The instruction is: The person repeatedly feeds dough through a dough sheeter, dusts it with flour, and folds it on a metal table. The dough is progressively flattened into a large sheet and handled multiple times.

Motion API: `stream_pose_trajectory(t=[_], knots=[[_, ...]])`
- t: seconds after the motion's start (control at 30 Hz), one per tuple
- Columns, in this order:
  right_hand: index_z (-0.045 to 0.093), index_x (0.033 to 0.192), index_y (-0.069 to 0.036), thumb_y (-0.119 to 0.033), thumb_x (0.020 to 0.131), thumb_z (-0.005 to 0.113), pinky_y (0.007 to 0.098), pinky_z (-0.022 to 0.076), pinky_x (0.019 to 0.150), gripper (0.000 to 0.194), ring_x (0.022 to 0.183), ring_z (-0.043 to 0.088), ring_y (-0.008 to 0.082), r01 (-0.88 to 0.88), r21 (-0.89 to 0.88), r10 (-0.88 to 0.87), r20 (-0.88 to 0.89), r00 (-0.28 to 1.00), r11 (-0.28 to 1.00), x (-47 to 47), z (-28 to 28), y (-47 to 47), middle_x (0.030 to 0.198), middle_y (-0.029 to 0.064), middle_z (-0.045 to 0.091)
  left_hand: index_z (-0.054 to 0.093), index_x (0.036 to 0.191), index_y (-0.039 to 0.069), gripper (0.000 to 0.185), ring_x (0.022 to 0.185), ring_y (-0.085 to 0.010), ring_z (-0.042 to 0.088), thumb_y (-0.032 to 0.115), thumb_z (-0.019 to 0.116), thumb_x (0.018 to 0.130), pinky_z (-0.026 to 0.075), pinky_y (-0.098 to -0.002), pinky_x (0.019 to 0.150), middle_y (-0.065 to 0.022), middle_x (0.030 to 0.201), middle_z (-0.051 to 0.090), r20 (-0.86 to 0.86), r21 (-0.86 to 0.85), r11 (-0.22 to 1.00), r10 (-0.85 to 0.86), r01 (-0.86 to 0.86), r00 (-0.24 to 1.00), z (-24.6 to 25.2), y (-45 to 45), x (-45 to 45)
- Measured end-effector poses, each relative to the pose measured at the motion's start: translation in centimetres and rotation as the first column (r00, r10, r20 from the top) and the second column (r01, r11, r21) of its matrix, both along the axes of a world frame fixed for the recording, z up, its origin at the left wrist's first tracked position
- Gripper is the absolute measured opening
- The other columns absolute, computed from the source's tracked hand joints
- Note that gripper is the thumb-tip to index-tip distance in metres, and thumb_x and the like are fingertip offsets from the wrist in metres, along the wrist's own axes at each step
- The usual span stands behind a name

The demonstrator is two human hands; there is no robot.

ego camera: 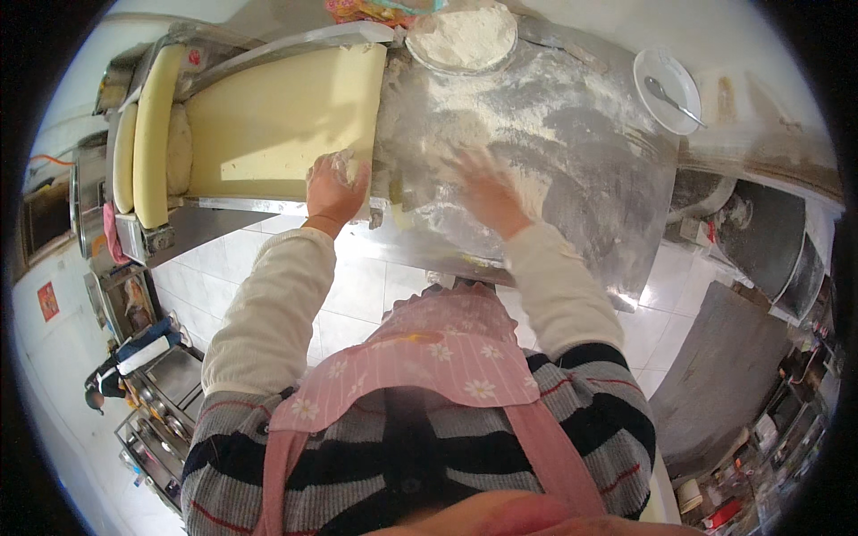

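A wide sheet of pale yellow dough [281,120] lies flat on the belt of a dough-rolling machine. My left hand [338,181] rests at its near right corner, fingers curled and coated with white flour or dough; whether they grip anything is unclear. Over the metal worktable [590,201], my right hand [489,187] is blurred by motion, with fingers spread and nothing visible in them. Loose flour [516,114] covers much of the tabletop around it. At the back stands a bowl heaped with flour [462,40].
Thick dough rolls [155,141] sit at the machine's left end. A white plate [647,70] with a metal spoon [673,100] stands at the back right. A person [120,365] is by metal racks [157,415] at far left. Black machinery [761,234] stands beyond the table's right edge.
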State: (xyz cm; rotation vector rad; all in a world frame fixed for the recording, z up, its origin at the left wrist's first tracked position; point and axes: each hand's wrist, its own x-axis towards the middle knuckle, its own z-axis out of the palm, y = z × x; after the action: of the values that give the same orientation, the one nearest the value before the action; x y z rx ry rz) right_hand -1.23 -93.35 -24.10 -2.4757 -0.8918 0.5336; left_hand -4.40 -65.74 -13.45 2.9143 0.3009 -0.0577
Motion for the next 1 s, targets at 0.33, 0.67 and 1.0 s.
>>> stream_pose_trajectory(t=[0.33, 0.67, 1.0], knots=[[0.051, 0.129, -0.011, -0.031, 0.084, 0.058, 0.0511, 0.029, 0.105, 0.049, 0.128, 0.036, 0.0368, 0.27, 0.2, -0.336, 0.514, 0.789, 0.942, 18.7, 1.0, 2.8, 0.142, 0.0155, 0.038, 0.062, 0.107, 0.004, 0.041, 0.109, -0.033, 0.051, 0.038, 0.059, 0.084, 0.038, -0.0442, 0.095, -0.0158, 0.107, 0.061, -0.032, -0.005, 1.0, 0.004, -0.004, 0.999, 0.4, 0.2, 0.3], [0.058, 0.118, -0.002, -0.025, 0.092, 0.051, 0.0372, 0.0466, 0.08, 0.034, 0.095, 0.058, 0.0274, 0.698, 0.541, -0.412, -0.565, 0.715, 0.47, 22.8, -1.3, -2.5, 0.1, 0.0155, 0.064, 0.064, 0.105, 0.005, 0.039, 0.106, -0.0331, 0.052, 0.037, 0.061, 0.083, 0.04, -0.0444, 0.094, -0.0141, 0.105, 0.062, 0.012, -0.094, 0.994, 0.048, -0.047, 0.999, 0.3, 0.4, 0.4], [0.059, 0.114, -0.006, -0.031, 0.091, 0.055, 0.0351, 0.0465, 0.069, 0.034, 0.081, 0.06, 0.0253, 0.919, 0.115, -0.892, -0.222, 0.394, 0.377, 6.7, -0.5, -23.9, 0.086, 0.0068, 0.064, 0.063, 0.106, 0.005, 0.04, 0.104, -0.0327, 0.054, 0.038, 0.06, 0.083, 0.042, -0.0433, 0.091, -0.0161, 0.105, 0.062, 0.064, -0.049, 0.997, -0.054, 0.057, 0.997, -1.4, 1.1, 0.0]])
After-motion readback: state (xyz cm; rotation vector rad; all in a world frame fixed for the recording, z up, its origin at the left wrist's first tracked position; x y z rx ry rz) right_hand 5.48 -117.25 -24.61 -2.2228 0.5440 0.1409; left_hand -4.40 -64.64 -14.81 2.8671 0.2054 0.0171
